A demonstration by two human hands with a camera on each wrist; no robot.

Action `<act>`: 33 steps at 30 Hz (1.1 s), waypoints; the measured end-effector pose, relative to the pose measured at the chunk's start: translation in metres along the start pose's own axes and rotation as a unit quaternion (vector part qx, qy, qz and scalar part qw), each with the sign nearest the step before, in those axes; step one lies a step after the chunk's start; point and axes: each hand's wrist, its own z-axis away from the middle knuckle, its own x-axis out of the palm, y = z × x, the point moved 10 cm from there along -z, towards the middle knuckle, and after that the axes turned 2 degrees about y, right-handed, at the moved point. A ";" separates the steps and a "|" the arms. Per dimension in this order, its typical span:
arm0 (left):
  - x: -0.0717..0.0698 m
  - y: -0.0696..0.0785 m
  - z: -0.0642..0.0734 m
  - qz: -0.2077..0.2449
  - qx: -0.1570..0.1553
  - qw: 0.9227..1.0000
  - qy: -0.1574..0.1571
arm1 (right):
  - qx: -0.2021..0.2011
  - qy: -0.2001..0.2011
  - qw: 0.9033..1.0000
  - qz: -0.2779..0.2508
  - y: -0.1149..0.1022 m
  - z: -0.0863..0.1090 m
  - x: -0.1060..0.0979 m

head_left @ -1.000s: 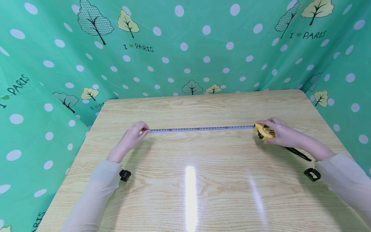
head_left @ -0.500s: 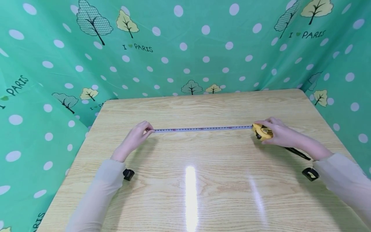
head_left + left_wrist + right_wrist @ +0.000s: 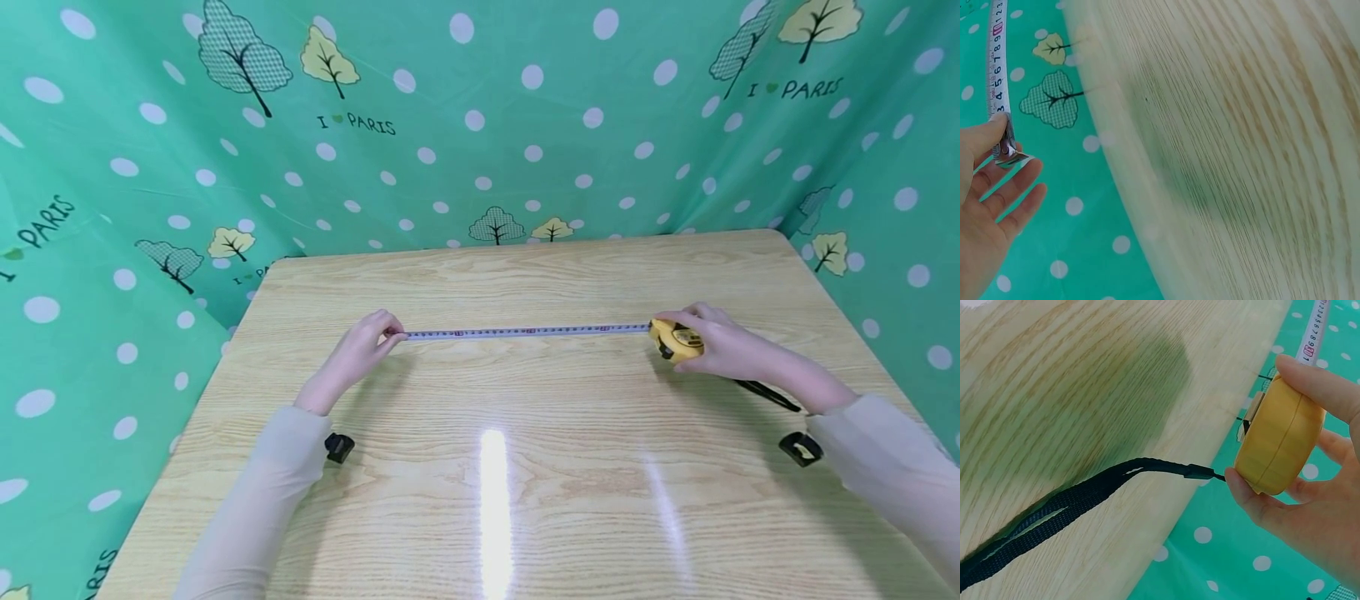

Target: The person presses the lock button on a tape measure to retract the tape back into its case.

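Observation:
A yellow and black tape measure (image 3: 677, 340) is gripped in my right hand (image 3: 723, 346), its case held between thumb and fingers in the right wrist view. Its white blade (image 3: 517, 332) stretches leftward, nearly level, over the table to my left hand (image 3: 360, 346). There the thumb and forefinger pinch the blade close to its metal end hook (image 3: 1010, 153), while the other fingers lie loosely curled below. From the case trails a black wrist strap (image 3: 1104, 487). My right palm is partly hidden behind the case.
Beneath both hands is a light wood-grain table (image 3: 480, 400) with a bright light reflection near its front. A green dotted curtain (image 3: 480, 125) hangs behind and at both sides. Black wrist camera mounts (image 3: 340, 447) show under each sleeve.
My left hand has shifted to the right with the blade's end, and the exposed blade is shorter. The tape measure in my right hand has moved slightly left.

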 end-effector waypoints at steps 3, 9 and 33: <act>0.001 0.001 -0.001 0.000 0.003 1.000 0.003 | -0.005 -0.001 1.000 -0.002 -0.002 0.000 0.000; 0.002 0.004 -0.003 0.005 0.008 1.000 0.001 | -0.009 0.002 1.000 0.000 -0.005 -0.001 -0.001; 0.011 0.017 -0.010 0.015 0.021 1.000 0.002 | -0.028 0.018 0.999 0.015 -0.015 -0.007 -0.001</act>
